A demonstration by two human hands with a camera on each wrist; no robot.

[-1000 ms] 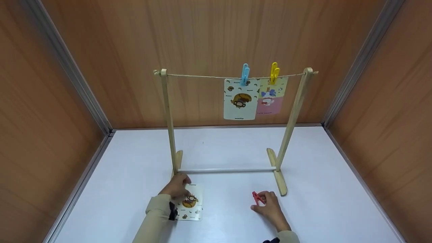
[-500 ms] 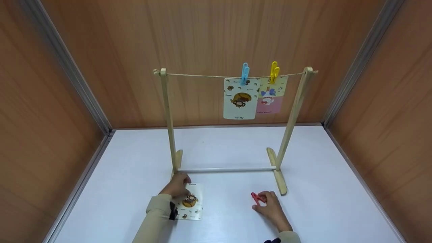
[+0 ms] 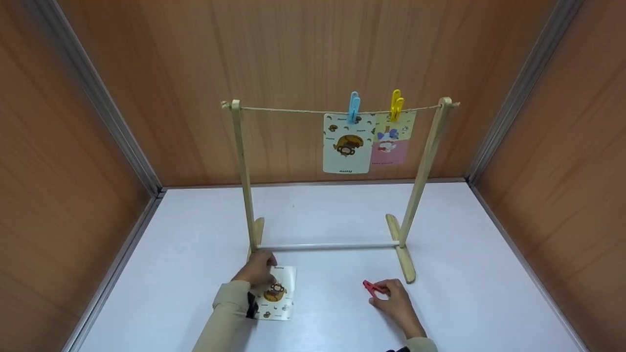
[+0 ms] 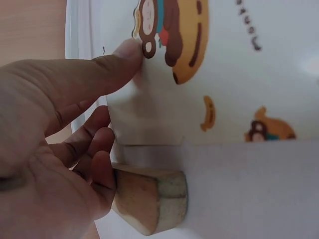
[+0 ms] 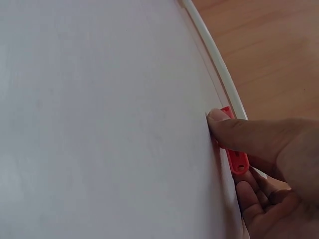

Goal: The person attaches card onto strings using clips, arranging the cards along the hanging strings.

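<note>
My left hand pinches a white card printed with a monkey and bananas, by its left edge. In the left wrist view the thumb lies on the printed face of the card and the curled fingers are at its edge, close to a wooden foot of the rack. To the right, my right hand holds a red clothespin between thumb and fingers, low over the table. The right wrist view shows the thumb across the clothespin, covering part of it.
Behind the hands stands a wooden rack with a string across its top. A blue clothespin holds a monkey card there; a yellow clothespin holds a yellow-and-pink card. Wood-grain walls enclose the white table.
The right hand has shifted slightly down and to the right, and the red clothespin has turned a little in its fingers. The left hand has stayed put, its card tilting slightly.
</note>
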